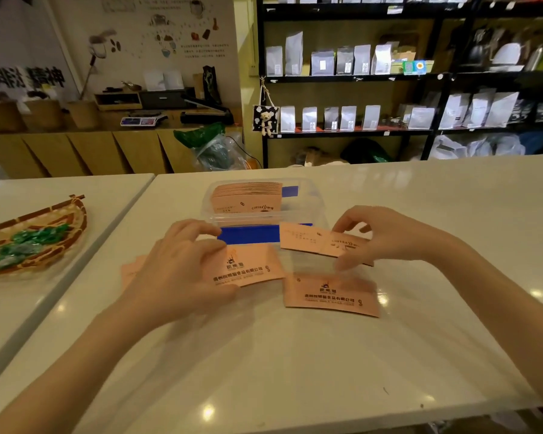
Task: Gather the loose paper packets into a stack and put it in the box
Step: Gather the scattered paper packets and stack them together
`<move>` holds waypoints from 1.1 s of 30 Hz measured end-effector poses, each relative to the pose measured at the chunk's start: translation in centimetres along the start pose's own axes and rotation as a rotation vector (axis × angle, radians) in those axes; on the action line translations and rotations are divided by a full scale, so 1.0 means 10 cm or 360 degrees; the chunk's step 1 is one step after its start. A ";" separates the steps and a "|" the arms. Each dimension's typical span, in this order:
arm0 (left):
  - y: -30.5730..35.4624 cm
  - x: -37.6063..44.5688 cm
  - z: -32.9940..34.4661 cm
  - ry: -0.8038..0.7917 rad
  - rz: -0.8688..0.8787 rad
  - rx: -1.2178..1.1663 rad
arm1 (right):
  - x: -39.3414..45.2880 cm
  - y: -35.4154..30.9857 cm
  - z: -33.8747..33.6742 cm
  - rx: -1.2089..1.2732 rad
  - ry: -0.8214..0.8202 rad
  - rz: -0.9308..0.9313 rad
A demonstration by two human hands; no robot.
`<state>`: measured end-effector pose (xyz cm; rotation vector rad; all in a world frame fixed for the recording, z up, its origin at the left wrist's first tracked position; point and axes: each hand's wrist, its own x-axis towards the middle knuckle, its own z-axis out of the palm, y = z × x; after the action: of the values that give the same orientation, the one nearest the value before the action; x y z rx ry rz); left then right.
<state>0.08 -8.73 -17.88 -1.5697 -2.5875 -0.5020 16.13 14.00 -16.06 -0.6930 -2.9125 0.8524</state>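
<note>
Salmon-pink paper: the packets were all this colour, printed in dark ink.
Landmark: clear plastic box, lid off, on the white counter.
Stack in box: packets stood on edge against the box's left side, probably so more could slot in beside them.
My left hand: in front of the box's left corner, fingers closed down on one packet, thumb beneath; more pink edges poked out under my wrist, likely the pile I was collecting.
My right hand: in front of the box's right corner, fingertips and thumb pinching a second packet, lifted and tilted off the counter.
Loose packet: lay flat on the counter, nearer me than the box, below my right hand, touched by neither.
Blue strip: just in front of the box; its purpose I could not tell.
Progress, my guess: gathering only partly done.
</note>
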 end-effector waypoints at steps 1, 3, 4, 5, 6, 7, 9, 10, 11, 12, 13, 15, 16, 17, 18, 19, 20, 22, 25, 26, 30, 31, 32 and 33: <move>-0.05 0.02 -0.03 0.0005 -0.0036 -0.0013 | -0.02 -0.08 -0.03 0.0043 -0.0007 -0.0047; -0.15 0.07 -0.07 0.0014 -0.0090 -0.0036 | -0.04 -0.24 -0.07 0.0084 -0.0008 -0.0152; -0.21 0.09 -0.09 0.0018 -0.0113 -0.0044 | -0.04 -0.32 -0.07 0.0082 0.0009 -0.0202; -0.26 0.11 -0.10 0.0024 -0.0134 -0.0053 | -0.03 -0.40 -0.06 0.0062 0.0041 -0.0255; -0.32 0.13 -0.11 0.0026 -0.0157 -0.0059 | -0.01 -0.47 -0.04 0.0019 0.0082 -0.0316; -0.36 0.14 -0.11 0.0032 -0.0181 -0.0052 | 0.02 -0.54 -0.02 -0.0041 0.0125 -0.0385; -0.43 0.17 -0.11 0.0029 -0.0221 0.0000 | 0.11 -0.66 0.04 -0.0159 0.0192 -0.0497; -0.47 0.18 -0.11 0.0016 -0.0230 0.0018 | 0.17 -0.71 0.08 -0.0201 0.0208 -0.0534; -0.50 0.18 -0.10 -0.0011 -0.0231 0.0016 | 0.23 -0.76 0.13 -0.0238 0.0213 -0.0573; -0.55 0.19 -0.08 -0.0057 -0.0231 -0.0014 | 0.30 -0.80 0.18 -0.0273 0.0216 -0.0617; -0.58 0.18 -0.06 -0.0099 -0.0222 -0.0065 | 0.36 -0.84 0.25 -0.0308 0.0219 -0.0658; -0.66 0.15 -0.03 -0.0134 -0.0221 -0.0199 | 0.50 -0.90 0.39 -0.0385 0.0222 -0.0699; -0.69 0.14 -0.03 -0.0136 -0.0246 -0.0271 | 0.56 -0.94 0.46 -0.0419 0.0214 -0.0701; -0.72 0.12 -0.03 -0.0127 -0.0274 -0.0335 | 0.61 -0.98 0.51 -0.0439 0.0193 -0.0701; -0.74 0.11 -0.04 -0.0114 -0.0300 -0.0385 | 0.66 -1.02 0.56 -0.0442 0.0161 -0.0703; -0.76 0.10 -0.05 -0.0099 -0.0316 -0.0421 | 0.70 -1.06 0.60 -0.0436 0.0122 -0.0703; -0.78 0.08 -0.07 -0.0085 -0.0330 -0.0449 | 0.73 -1.09 0.63 -0.0426 0.0086 -0.0705; -0.84 0.05 -0.09 -0.0071 -0.0353 -0.0474 | 0.79 -1.14 0.68 -0.0421 0.0039 -0.0716; -0.95 -0.01 -0.10 -0.0064 -0.0418 -0.0457 | 0.86 -1.20 0.76 -0.0450 -0.0001 -0.0753; -0.99 -0.02 -0.10 -0.0060 -0.0465 -0.0434 | 0.88 -1.22 0.78 -0.0452 -0.0015 -0.0764; -1.12 -0.03 -0.12 -0.0069 -0.0562 -0.0354 | 0.94 -1.29 0.83 -0.0456 -0.0056 -0.0795; -1.14 -0.04 -0.12 -0.0083 -0.0550 -0.0359 | 0.96 -1.30 0.84 -0.0464 -0.0061 -0.0801; -1.16 -0.05 -0.12 -0.0104 -0.0525 -0.0353 | 0.97 -1.30 0.86 -0.0478 -0.0065 -0.0804; -1.16 -0.07 -0.11 -0.0129 -0.0497 -0.0332 | 0.98 -1.30 0.87 -0.0494 -0.0067 -0.0807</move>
<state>-9.88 -14.62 -19.73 -1.2605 -2.9443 -0.7696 0.72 3.95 -17.66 0.0754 -3.0609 0.3695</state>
